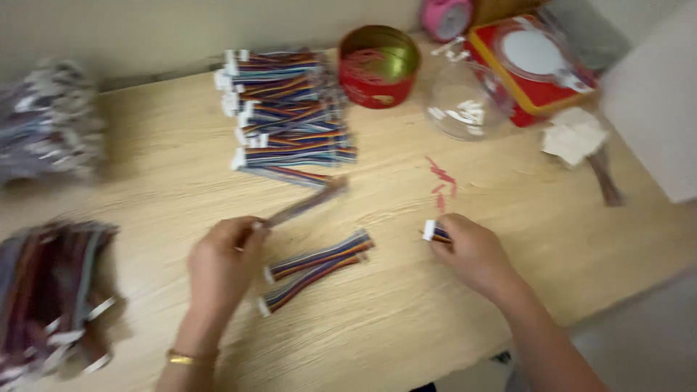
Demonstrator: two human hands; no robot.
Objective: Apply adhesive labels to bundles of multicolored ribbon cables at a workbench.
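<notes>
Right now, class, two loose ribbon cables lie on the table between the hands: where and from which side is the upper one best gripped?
Probably at the middle of the flat band of the upper cable, pinched across its width from above. It lies flat on the table, slanting up to the right, close against the lower cable. The white connectors at its ends are small and give less to hold.

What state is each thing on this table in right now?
Left hand: gripping one cable, lifted.
Right hand: closed on a short cable end.
Two loose cables: lying flat.
Cable stack: piled.
Red tin: open.
Clear jar: on its side.
</notes>
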